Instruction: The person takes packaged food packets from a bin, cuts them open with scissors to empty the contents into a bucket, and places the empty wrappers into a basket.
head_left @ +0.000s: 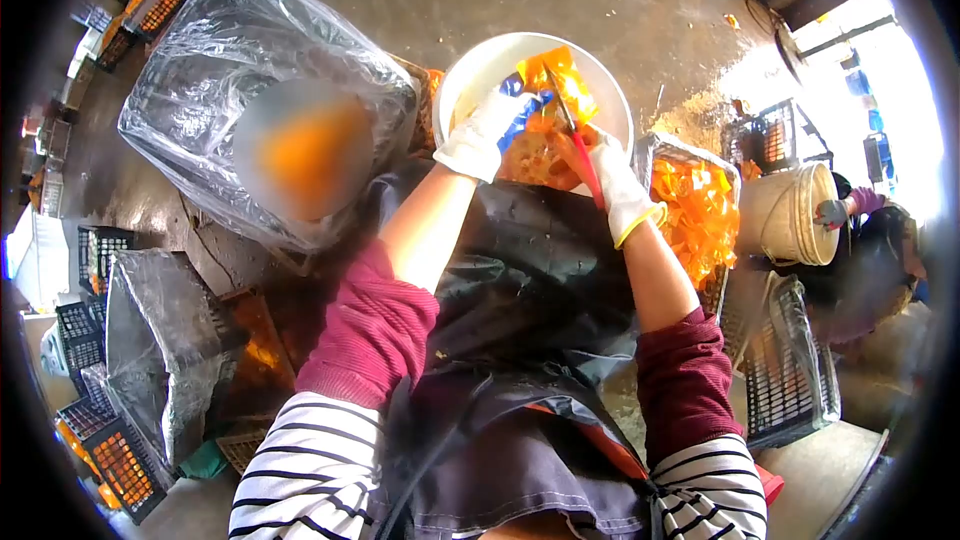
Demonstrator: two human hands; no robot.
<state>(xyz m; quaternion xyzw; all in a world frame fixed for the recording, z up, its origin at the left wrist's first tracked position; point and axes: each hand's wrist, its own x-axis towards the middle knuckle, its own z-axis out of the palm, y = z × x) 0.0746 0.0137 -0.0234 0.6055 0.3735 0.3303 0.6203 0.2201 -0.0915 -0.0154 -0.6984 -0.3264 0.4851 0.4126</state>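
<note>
Over a round white bucket (468,68), my left hand (482,135), in a white glove with blue on the fingers, is closed on an orange plastic packet (560,80). My right hand (612,180), in a white glove with a yellow cuff, is wrapped round a red-handled tool (582,162). The tool's dark metal end lies against the packet. Orange pieces (530,158) show inside the bucket below the hands. Some fingers of both hands are hidden.
A plastic-lined crate (265,25) stands at left, partly blurred. At right are a crate of orange wrappers (692,210), a beige bucket (800,215) and a co-worker's gloved hand (830,214). Black crates (780,380) stand lower right.
</note>
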